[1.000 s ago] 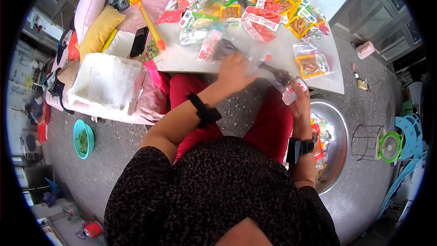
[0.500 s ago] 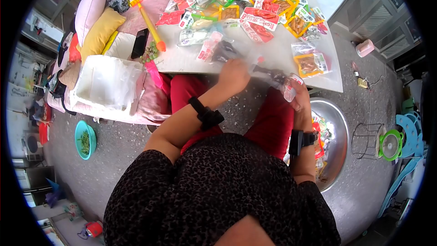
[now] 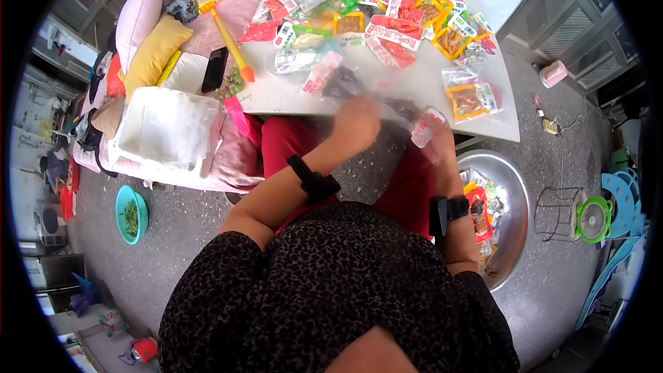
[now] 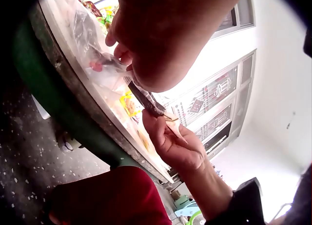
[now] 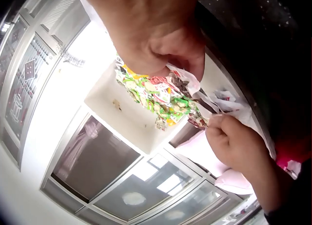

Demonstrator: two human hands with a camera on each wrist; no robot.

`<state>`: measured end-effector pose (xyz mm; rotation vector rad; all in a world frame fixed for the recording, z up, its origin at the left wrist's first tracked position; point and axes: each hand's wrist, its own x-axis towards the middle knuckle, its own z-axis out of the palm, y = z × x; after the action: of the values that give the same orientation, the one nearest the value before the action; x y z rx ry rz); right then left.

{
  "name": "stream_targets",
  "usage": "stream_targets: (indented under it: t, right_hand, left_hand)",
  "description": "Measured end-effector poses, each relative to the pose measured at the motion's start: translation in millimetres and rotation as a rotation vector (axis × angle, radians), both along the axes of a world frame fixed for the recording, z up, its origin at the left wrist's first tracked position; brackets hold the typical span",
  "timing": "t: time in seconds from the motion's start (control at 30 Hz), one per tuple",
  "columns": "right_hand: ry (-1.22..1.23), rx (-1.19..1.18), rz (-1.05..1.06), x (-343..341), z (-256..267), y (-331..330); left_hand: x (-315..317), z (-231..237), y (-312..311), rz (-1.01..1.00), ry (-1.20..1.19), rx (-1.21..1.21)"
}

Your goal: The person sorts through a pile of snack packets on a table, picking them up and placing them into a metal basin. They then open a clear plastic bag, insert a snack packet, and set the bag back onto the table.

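Note:
In the head view, the left hand (image 3: 356, 124) has curled fingers pinching one end of a clear packet at the table's front edge. The right hand (image 3: 436, 141) holds that packet's other end, by its red and white label (image 3: 423, 128). Between the hands, the packet's dark, long content (image 3: 400, 106) shows; the right wrist view also shows the packet (image 5: 210, 104) stretched between the left hand (image 5: 239, 144) and right hand (image 5: 156, 44). Another clear packet with dark content (image 3: 341, 83) lies just beyond the left hand. The left fingertips are partly hidden.
Many colourful packets (image 3: 395, 27) are heaped on the white table (image 3: 276, 97). A yellow-edged packet (image 3: 469, 100) lies at its right. A metal basin (image 3: 516, 235) with packets stands below right. A white box (image 3: 162, 124) rests on the pink-covered bed at left.
The right hand has moved left with its labelled end of the packet, closer to the left hand. The left hand's fingers have gone from spread to curled on the packet.

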<state>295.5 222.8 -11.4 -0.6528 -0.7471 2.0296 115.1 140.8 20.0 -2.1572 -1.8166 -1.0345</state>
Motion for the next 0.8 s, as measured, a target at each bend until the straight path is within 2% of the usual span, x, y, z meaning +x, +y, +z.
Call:
stream_targets:
  t: [0.07, 0.17, 0.2, 0.27, 0.33, 0.37, 0.47, 0.6, 0.7, 0.8]
  right_hand:
    - [0.056, -0.033, 0.021, -11, -2, -3]
    - [0.036, -0.065, 0.028, -31, 3, -5]
    - [0.022, -0.069, 0.027, -38, 6, -6]
    - [-0.154, 0.000, 0.048, -46, 12, -7]
    - [-0.341, 0.019, 0.136, -49, 14, -7]
    - [-0.317, 0.010, 0.267, -44, 18, -9]
    - [-0.168, -0.094, 0.327, -32, 17, -8]
    - [-0.406, 0.072, 0.245, -40, 18, -10]
    - [-0.467, 0.169, 0.110, -62, 21, -13]
    - [-0.428, 0.149, 0.041, -76, 17, -13]
  left_hand:
    - [0, 1, -1, -0.009, 0.050, 0.053]
    - [2, 7, -2, -0.019, -0.008, -0.067]
    - [1, 6, -2, -0.032, -0.008, -0.013]
    - [0, 0, -2, -0.059, -0.007, 0.091]
    - [0, -1, -4, -0.051, -0.027, 0.051]
    - [-1, -1, -5, -0.047, -0.037, 0.032]
    - [-3, 4, -10, -0.118, -0.013, 0.165]
    - [-3, 0, -12, -0.209, -0.056, 0.187]
    - [2, -2, -8, -0.238, -0.081, 0.176]
    - [6, 7, -10, -0.257, -0.123, 0.176]
